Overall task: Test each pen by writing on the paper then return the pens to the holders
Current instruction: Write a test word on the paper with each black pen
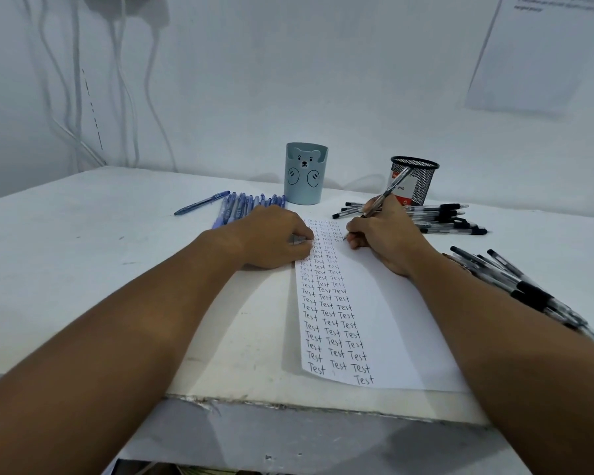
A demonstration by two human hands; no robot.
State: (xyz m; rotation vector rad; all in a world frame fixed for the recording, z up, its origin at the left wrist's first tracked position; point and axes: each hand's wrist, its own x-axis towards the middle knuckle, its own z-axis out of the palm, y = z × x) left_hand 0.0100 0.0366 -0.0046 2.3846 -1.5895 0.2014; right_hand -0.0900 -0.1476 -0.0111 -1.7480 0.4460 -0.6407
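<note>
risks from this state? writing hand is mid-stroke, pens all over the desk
1. The right forearm lies against the loose pile of black-capped pens near the white table's edge; a shift could roll some off.
2. The left hand pins only the left margin of the white paper sheet, so it may skew while the right hand writes with the clear-barrelled pen.

desk point(83, 269): matt white, scuffed, chipped front edge | paper point(391, 320): matt | bear holder point(305, 173): smooth plastic | right holder point(414, 181): blk metal mesh | pens point(443, 217): glossy clear plastic

Pale-blue bear-face holder point(306, 174), black mesh holder point(414, 181), blue pens point(247, 205)
</note>
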